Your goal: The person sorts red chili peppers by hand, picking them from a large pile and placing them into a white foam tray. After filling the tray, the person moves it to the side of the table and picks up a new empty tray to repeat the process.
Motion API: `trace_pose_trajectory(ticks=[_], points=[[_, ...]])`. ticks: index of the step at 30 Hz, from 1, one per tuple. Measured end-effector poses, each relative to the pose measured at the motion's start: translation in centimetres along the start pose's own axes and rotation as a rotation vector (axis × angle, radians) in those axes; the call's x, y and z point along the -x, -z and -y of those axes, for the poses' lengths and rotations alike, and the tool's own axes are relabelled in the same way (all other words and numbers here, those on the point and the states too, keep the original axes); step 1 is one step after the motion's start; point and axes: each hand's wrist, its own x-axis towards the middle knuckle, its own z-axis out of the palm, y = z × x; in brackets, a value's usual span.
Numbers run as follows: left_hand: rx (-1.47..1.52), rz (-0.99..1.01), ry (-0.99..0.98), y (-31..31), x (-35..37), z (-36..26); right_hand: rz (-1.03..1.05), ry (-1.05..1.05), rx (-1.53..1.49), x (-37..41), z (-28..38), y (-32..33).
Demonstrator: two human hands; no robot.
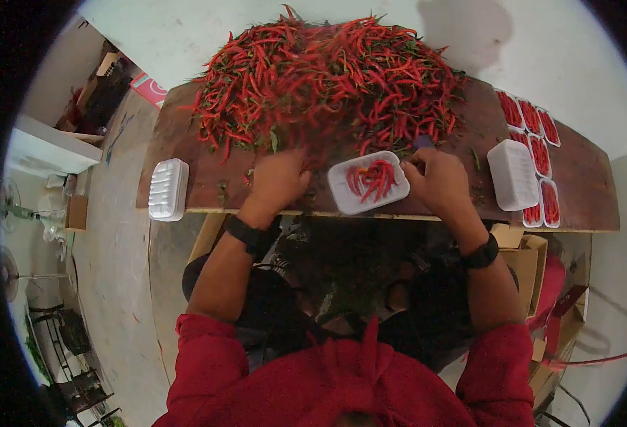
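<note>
One tray [343, 193] w/ some chilis [379, 182] sits on tabletop [206, 186] btwn L hand [281, 178], curled nr pile [256, 82], & R hand [438, 182], curled by tray edge. Can't tell either's grip.

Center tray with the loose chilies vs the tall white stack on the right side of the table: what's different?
- Contents: center tray holds a few red chilies; right stack shows none on its face.
- Thickness: center tray is shallow; right stack is much thicker.
- Hands: right hand is at the center tray's edge; neither hand is at the right stack.
Shared: white, rounded corners.
</note>
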Motion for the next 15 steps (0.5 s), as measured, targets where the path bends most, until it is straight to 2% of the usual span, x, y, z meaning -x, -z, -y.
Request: trace_pose_trajectory(ticks=[4, 6, 7, 9, 13, 15], points=[[-0.001, -0.003, -0.021, -0.1, 0.2, -0.1, -0.001, 0.04, 0.011, -0.1, 0.0, -0.4], [-0.031, 0.124, 0.069, 0.4, 0.0, -0.7, -0.002, 0.055, 0.014, -0.1, 0.1, -0.5], [-0.03, 0.124, 0.07, 0.1, 0.1, -0.6, 0.004, 0.044, 0.006, 0.0, 0.2, -0.6], [-0.026, -0.017, 0.044, -0.5, 0.3, -0.2, 0.011, 0.033, -0.003, 0.1, 0.3, -0.6], [-0.026, -0.011, 0.067, -0.3, 0.2, 1.1, 0.041, 0.042, 0.006, 0.1, 0.2, -0.7], [-0.035, -0.214, 0.053, -0.6, 0.2, 1.4, 0.087, 0.024, 0.012, 0.1, 0.3, -0.6]])
